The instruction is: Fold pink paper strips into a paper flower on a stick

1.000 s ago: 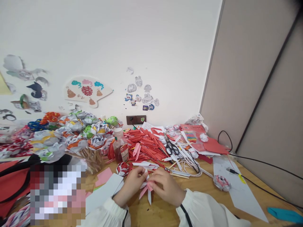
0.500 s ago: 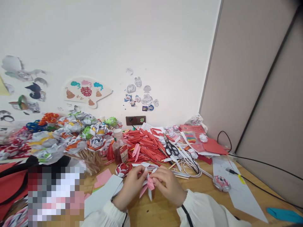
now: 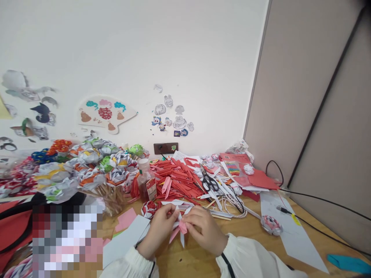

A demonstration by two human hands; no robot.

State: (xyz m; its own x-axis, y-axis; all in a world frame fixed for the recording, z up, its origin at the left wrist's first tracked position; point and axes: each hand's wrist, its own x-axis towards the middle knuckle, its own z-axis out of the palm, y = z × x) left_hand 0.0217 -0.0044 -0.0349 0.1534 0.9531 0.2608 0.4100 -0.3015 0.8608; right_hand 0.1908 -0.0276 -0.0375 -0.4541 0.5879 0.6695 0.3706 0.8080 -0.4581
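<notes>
Between my two hands, low over the wooden table, is a partly assembled paper flower point(image 3: 182, 227) of folded pink and white strips, its points sticking out below and above the fingers. My left hand point(image 3: 164, 226) pinches its left side, thumb and fingers closed on the strips. From the right, my right hand point(image 3: 203, 227) grips the pink middle with thumb and forefinger; the fingertips partly hide the folds. Just beyond the left hand sits a red and white paper flower point(image 3: 149, 209). White folded strips point(image 3: 176, 203) lie behind the hands.
A heap of red folded strips point(image 3: 176, 177) fills the table's back, with black scissors point(image 3: 209, 180) and a pearl string point(image 3: 232, 202) beside it. A glass bottle point(image 3: 144, 183) stands left, near bunched paper flowers point(image 3: 89, 162). White sheets point(image 3: 123, 241) and a cable point(image 3: 307, 218) lie at the sides.
My hands and the paper flower stay nearly in place. The right hand's fingers have shifted slightly left over the pink middle, and the view has moved very little.
</notes>
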